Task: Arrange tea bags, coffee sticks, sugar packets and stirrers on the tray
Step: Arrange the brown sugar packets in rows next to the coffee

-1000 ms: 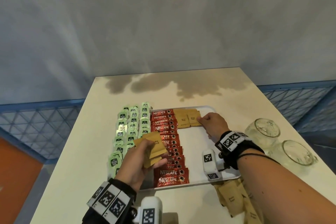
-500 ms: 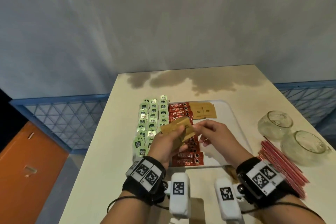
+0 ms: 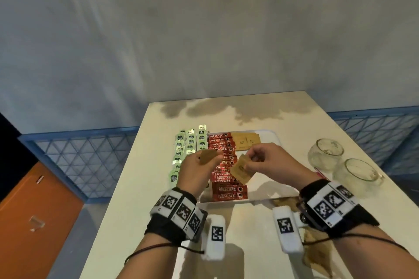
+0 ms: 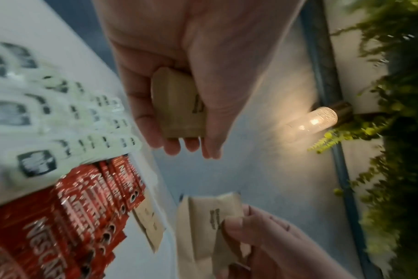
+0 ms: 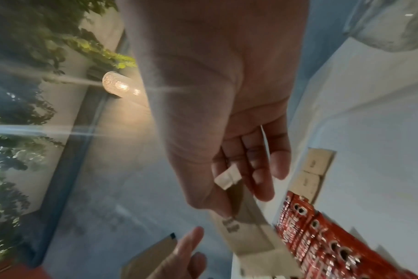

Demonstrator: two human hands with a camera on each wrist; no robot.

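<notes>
bench (image 3: 249,111): cream top, a dark stain along its far edge. white tray (image 3: 269,138) lies on it, mid-bench.

tray contents, left to right: three columns of green tea bags (image 3: 190,142) along the tray's left side; one column of red coffee sticks (image 3: 223,149), overlapping, running far to near; two brown sugar packets (image 3: 246,142) side by side at the far end, touching the coffee column.

two glass jars (image 3: 326,154) lie tipped on the bench, right of the tray. red stirrers (image 3: 318,172) show only as a sliver just behind the right wrist, off the tray. more brown packets (image 3: 317,253) lie on the bench under the right forearm.

left hand (image 3: 197,172): raised above the tea and coffee columns. fingers curled round a small stack of sugar packets (image 4: 179,105), thumb clamped across the top face; packet ends stop just short of the fingertips.

right hand (image 3: 269,161): raised above the tray, just beside the left hand, not touching it. thumb and fingers pinch one end of a separate sugar packet (image 3: 241,171); the rest hangs tilted below the fingers, above the coffee sticks, clear of the tray.
</notes>
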